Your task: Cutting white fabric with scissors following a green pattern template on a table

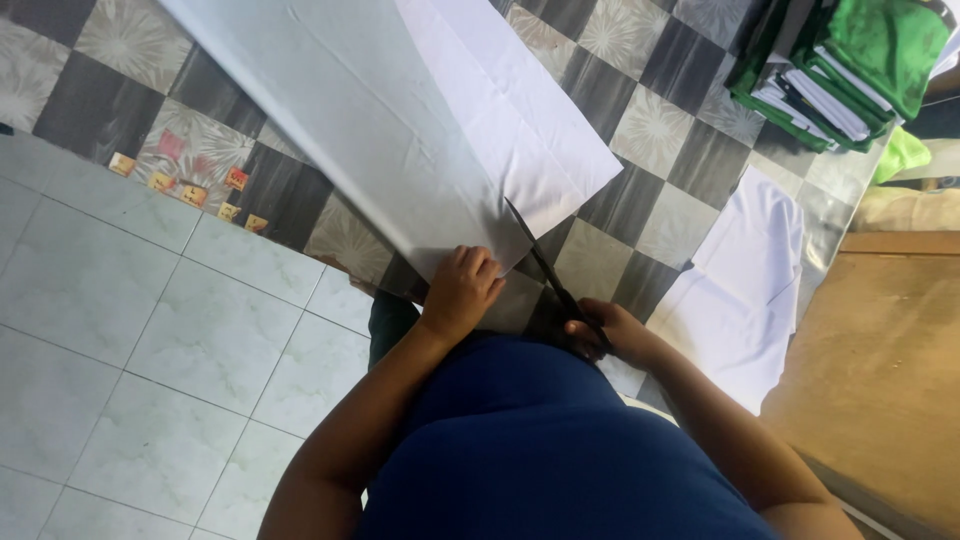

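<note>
The left hand (460,290) presses its grip flat on the near edge of the white cloth (400,130) on the checkered counter (650,130). At 3 o'clock, the right hand (610,330) pinches scissors (545,270), blades entering the cloth.

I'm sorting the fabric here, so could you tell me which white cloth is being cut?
The large white sheet under the left hand, where the scissors enter its edge; the other white cloth lies untouched to the right.

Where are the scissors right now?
In the head view, just right of centre: the scissors are in the right hand, blades at the white fabric edge, beside the left hand.
</note>
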